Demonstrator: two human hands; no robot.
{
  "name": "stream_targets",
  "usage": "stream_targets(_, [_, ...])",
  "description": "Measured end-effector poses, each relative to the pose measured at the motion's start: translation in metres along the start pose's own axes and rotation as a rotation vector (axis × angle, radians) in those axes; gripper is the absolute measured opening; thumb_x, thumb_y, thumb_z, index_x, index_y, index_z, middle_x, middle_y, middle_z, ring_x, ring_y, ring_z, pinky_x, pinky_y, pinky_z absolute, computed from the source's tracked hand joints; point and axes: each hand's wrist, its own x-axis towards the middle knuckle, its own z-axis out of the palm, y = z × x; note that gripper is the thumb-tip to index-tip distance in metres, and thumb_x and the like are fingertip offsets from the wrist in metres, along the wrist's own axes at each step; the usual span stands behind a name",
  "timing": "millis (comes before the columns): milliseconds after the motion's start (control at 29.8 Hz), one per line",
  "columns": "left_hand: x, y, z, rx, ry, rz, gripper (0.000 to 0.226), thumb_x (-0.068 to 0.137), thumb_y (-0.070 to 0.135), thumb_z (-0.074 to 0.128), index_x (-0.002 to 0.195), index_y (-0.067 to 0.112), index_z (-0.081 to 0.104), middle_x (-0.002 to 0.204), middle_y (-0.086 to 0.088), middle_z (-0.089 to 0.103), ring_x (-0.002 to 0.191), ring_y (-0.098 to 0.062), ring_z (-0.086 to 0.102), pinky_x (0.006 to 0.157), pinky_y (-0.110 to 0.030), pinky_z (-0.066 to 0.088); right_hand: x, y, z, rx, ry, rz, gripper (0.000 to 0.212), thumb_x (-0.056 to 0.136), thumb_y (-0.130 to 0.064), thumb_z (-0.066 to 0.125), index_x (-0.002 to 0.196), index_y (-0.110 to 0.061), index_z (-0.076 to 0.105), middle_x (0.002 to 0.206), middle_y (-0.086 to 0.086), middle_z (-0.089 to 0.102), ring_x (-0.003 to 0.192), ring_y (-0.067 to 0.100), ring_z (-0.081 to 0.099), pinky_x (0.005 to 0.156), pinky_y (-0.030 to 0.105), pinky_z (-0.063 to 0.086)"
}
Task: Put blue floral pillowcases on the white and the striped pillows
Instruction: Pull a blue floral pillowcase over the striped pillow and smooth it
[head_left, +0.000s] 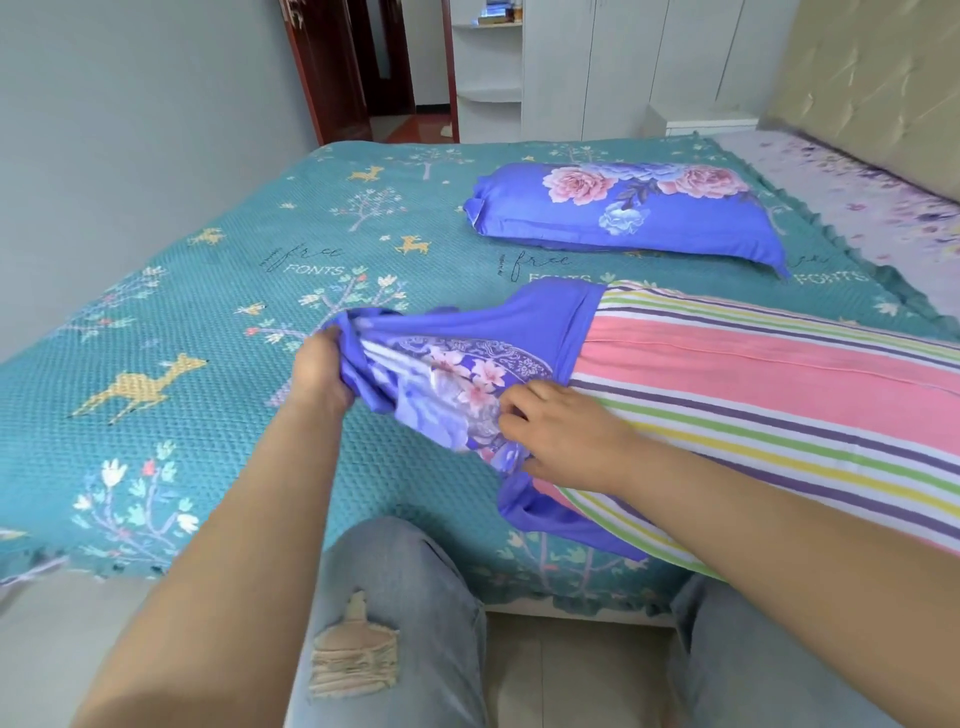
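- While you stand at the bed's edge, your left hand (323, 375) has its grip bunched around the closed far end of the blue floral pillowcase (457, 374), fingers curled into the gathered cloth.
- Your right hand (563, 439) pinches the same pillowcase near its open mouth, fingers curled on the fabric just where it meets the striped pillow (769, 395).
- The pillowcase is only partly on: one end of the striped pillow is tucked inside the mouth, and most of the pillow, with its pink band and coloured stripes, lies bare to the right.
- Between your two hands the case is stretched out and wrinkled, lifted slightly off the bed at the left end.
- The striped pillow rests on the teal bedspread (208, 322), near the front edge of the bed.
- A second pillow (623, 213), fully covered in a blue floral case with pink roses, lies farther back on the bedspread, well apart from the striped one.
- Your jeans (395, 613) show at the bottom, one knee torn.
- A padded headboard (872, 88) stands at the right; white wardrobe doors (623, 62) and a dark doorway (384, 62) stand behind the bed.
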Motion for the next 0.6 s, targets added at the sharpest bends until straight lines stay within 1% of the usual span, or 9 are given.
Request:
stream_targets(67, [0.016,0.020,-0.007,0.009,0.085,0.001,0.030,0.099,0.009,0.030,0.083,0.009,0.056,0.058,-0.004,0.068,0.051,-0.015,0.065,0.047,-0.021,0.051,0.008,-0.007,0.005,-0.011,0.033,0.020,0.031,0.058,-0.011,0.062,0.089,-0.012,0.062,0.098,0.007,0.060,0.079,0.029,0.058,0.072,0.037,0.052])
stream_targets(134, [0.021,0.014,-0.007,0.107,0.046,-0.098,0.024,0.100,0.016,0.036,0.081,0.015,0.052,0.056,0.000,0.064,0.049,-0.013,0.061,0.051,-0.024,0.050,0.016,-0.011,0.010,-0.014,0.048,0.071,0.036,0.053,-0.006,0.067,0.087,-0.013,0.064,0.099,0.006,0.061,0.077,0.029,0.059,0.069,0.038,0.052])
stream_targets(168, [0.020,0.006,-0.004,0.246,-0.016,-0.156,0.022,0.098,0.024,0.041,0.081,0.017,0.052,0.060,0.000,0.060,0.053,-0.014,0.058,0.055,-0.026,0.045,0.019,-0.012,0.012,-0.010,0.049,0.087,0.038,0.051,-0.005,0.069,0.087,-0.014,0.064,0.099,0.006,0.062,0.078,0.029,0.059,0.069,0.039,0.052])
stream_targets(235, [0.013,-0.016,0.004,0.640,0.029,-0.118,0.024,0.088,0.039,0.056,0.087,0.015,0.058,0.075,-0.006,0.059,0.074,-0.024,0.060,0.068,-0.030,0.041,0.020,-0.010,0.015,0.019,0.056,0.098,0.038,0.051,-0.006,0.071,0.087,-0.016,0.065,0.103,0.005,0.062,0.082,0.029,0.059,0.072,0.038,0.051])
stream_targets(302, [0.000,-0.044,0.012,0.865,0.239,0.225,0.042,0.082,0.037,0.062,0.110,0.006,0.059,0.103,-0.014,0.062,0.103,-0.030,0.059,0.089,-0.034,0.044,0.017,-0.007,0.017,0.056,0.093,0.107,0.034,0.054,-0.007,0.072,0.086,-0.016,0.066,0.106,0.006,0.062,0.086,0.029,0.059,0.078,0.037,0.050])
stream_targets(402, [-0.039,-0.084,0.030,1.045,0.134,0.692,0.037,0.086,0.040,0.056,0.109,0.012,0.062,0.112,-0.010,0.060,0.107,-0.029,0.051,0.097,-0.039,0.039,0.009,-0.008,0.020,0.113,0.185,0.151,0.027,0.058,-0.005,0.071,0.082,-0.014,0.064,0.105,0.008,0.060,0.092,0.027,0.052,0.083,0.033,0.040])
stream_targets(469, [-0.057,-0.096,0.036,1.117,0.177,0.791,0.044,0.085,0.048,0.054,0.111,0.012,0.057,0.114,-0.010,0.053,0.108,-0.027,0.043,0.096,-0.035,0.032,0.004,-0.008,0.019,0.133,0.228,0.194,0.022,0.061,-0.007,0.068,0.082,-0.012,0.063,0.104,0.008,0.058,0.095,0.026,0.048,0.084,0.031,0.039])
stream_targets(536, [-0.061,-0.095,0.036,0.966,0.308,0.840,0.046,0.085,0.046,0.054,0.108,0.005,0.052,0.109,-0.011,0.049,0.106,-0.027,0.040,0.096,-0.031,0.027,0.000,-0.005,0.016,0.135,0.290,0.249,0.015,0.067,-0.010,0.062,0.082,-0.011,0.062,0.102,0.007,0.057,0.096,0.026,0.047,0.083,0.033,0.042])
stream_targets(603, [-0.057,-0.092,0.032,0.777,0.426,0.756,0.043,0.089,0.044,0.051,0.097,0.002,0.052,0.101,-0.014,0.053,0.102,-0.031,0.046,0.095,-0.034,0.030,-0.002,-0.001,0.013,0.165,0.377,0.291,0.010,0.073,-0.012,0.057,0.081,-0.008,0.061,0.099,0.008,0.057,0.093,0.025,0.045,0.083,0.032,0.040])
